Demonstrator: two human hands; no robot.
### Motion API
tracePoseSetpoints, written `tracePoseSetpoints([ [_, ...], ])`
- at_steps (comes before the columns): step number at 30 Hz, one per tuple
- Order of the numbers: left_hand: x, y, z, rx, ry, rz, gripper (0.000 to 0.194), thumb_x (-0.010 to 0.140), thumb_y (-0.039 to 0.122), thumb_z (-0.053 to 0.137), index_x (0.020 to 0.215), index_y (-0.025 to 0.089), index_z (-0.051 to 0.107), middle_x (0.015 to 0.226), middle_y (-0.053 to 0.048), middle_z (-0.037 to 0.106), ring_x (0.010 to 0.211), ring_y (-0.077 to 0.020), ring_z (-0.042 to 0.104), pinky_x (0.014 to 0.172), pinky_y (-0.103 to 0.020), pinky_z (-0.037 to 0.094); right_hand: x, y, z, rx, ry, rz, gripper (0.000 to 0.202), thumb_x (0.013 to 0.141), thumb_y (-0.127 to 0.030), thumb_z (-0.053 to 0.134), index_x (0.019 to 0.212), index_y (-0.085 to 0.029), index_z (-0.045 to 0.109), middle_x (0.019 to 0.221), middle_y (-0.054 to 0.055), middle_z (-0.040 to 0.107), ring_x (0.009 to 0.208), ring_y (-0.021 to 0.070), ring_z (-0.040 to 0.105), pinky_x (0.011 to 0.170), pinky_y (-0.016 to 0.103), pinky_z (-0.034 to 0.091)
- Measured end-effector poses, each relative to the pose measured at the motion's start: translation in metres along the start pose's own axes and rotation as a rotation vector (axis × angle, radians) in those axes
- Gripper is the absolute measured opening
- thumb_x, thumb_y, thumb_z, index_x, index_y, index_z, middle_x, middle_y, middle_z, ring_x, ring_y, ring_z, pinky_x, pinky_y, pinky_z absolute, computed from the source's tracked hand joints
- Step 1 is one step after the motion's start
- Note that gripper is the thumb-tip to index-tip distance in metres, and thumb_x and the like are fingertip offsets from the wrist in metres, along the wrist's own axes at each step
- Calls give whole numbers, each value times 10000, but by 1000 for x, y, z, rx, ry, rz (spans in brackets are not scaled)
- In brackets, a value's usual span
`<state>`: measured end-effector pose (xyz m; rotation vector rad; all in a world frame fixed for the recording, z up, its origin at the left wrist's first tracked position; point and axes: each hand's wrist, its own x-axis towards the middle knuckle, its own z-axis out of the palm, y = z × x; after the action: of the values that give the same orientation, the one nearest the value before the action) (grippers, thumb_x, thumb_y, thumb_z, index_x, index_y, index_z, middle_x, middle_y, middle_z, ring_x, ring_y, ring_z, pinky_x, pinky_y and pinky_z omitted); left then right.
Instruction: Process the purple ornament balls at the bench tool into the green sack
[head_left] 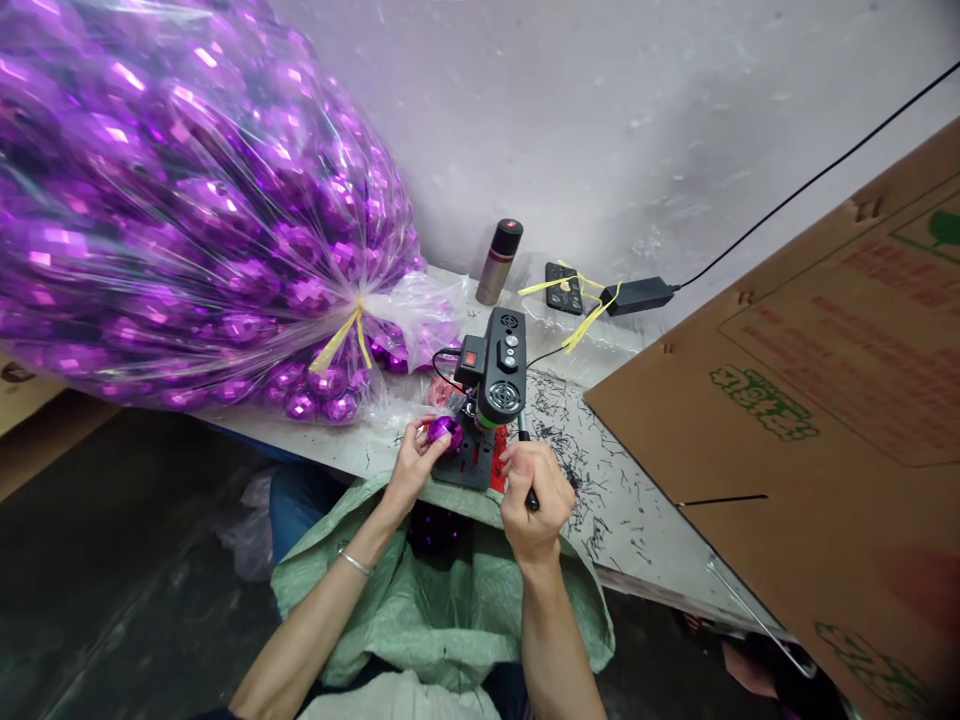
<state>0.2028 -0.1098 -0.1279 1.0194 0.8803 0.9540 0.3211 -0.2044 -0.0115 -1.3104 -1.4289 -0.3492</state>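
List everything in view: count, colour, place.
Clear bag: 1, purple balls inside, left
Ball: 1, purple, left hand
Machine: 1, black, table edge
Lever: 1, black grip, machine's right
Bottle: 1, brownish, near wall
Flat item: 1, black, beside bottle
Adapter: 1, black, beside flat item
Strips: several, yellow, bag neck, adapter
Bits: many, black, right tabletop
Table: 1, white, centre
Cardboard: 2 pieces, brown, both sides
Sack: 1, green, lap
Wall: 1, whitish, behind
Bracelet: 1, silver, left wrist
Left hand: 1, bare, on ball
Right hand: 1, bare, on lever

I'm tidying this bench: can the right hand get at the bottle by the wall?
Probably not directly: the right hand grips the black handle, and the machine stands between hand and bottle.
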Motion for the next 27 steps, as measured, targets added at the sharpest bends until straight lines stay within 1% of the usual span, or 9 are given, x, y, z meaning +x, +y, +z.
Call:
tracePoseSetpoints([
  [2, 2, -7, 7, 114, 21, 118, 591, 791, 485, 760, 1236, 194, 503, 1166, -113, 719, 1095, -247, 698, 1017, -433, 534, -2, 1, 0, -7, -5, -9, 245, 941, -55, 456, 770, -206, 546, 682, 9, 600, 638, 124, 578, 585, 252, 440],
  [5, 5, -17, 11, 302, 42, 253, 548, 818, 455, 737, 1251, 188, 534, 1260, -136, 673, 1199, -270, 644, 1076, -448, 480, -4, 2, -1, -19, -8, -20, 254, 939, -58, 453, 755, -208, 543, 674, 9, 602, 635, 125, 587, 582, 251, 445],
  [8, 8, -27, 10, 505, 54, 324, 549, 832, 428, 737, 1302, 203, 564, 1323, -134, 651, 1263, -299, 602, 1103, -480, 446, -5, 3, -2, -33, -21, -15, 241, 941, -62, 452, 781, -204, 562, 688, 12, 621, 633, 124, 599, 591, 251, 458],
  [10, 10, -31, 8, 621, 52, 363, 560, 832, 414, 747, 1324, 212, 572, 1311, -128, 666, 1261, -312, 601, 1099, -496, 442, -6, 3, -2, -39, -25, -15, 232, 942, -66, 451, 799, -202, 572, 695, 13, 629, 635, 124, 604, 596, 251, 468],
  [12, 11, -33, 7, 687, 28, 414, 561, 838, 398, 748, 1336, 211, 568, 1296, -126, 676, 1252, -311, 608, 1093, -494, 449, -7, 3, -2, -39, -24, -23, 234, 943, -64, 448, 798, -203, 568, 694, 13, 628, 642, 125, 610, 598, 251, 472],
  [16, 12, -33, 8, 726, -25, 496, 539, 850, 375, 741, 1329, 213, 555, 1305, -121, 669, 1246, -301, 614, 1081, -484, 469, -9, 4, -1, -26, -24, -34, 241, 942, -52, 451, 784, -208, 546, 689, 11, 618, 661, 124, 615, 593, 247, 467],
  [21, 13, -34, 7, 727, -115, 543, 518, 835, 369, 763, 1287, 214, 563, 1304, -116, 662, 1249, -298, 616, 1069, -479, 489, -13, 5, 0, -20, -20, -31, 238, 944, -52, 460, 780, -211, 526, 700, 10, 613, 676, 124, 615, 588, 244, 458],
  [27, 16, -37, 5, 715, -119, 531, 558, 800, 383, 809, 1274, 211, 571, 1291, -120, 662, 1249, -307, 618, 1059, -479, 498, -22, 9, 5, -13, 17, -26, 248, 972, -88, 429, 782, -215, 525, 693, 0, 597, 695, 122, 629, 609, 241, 476],
])
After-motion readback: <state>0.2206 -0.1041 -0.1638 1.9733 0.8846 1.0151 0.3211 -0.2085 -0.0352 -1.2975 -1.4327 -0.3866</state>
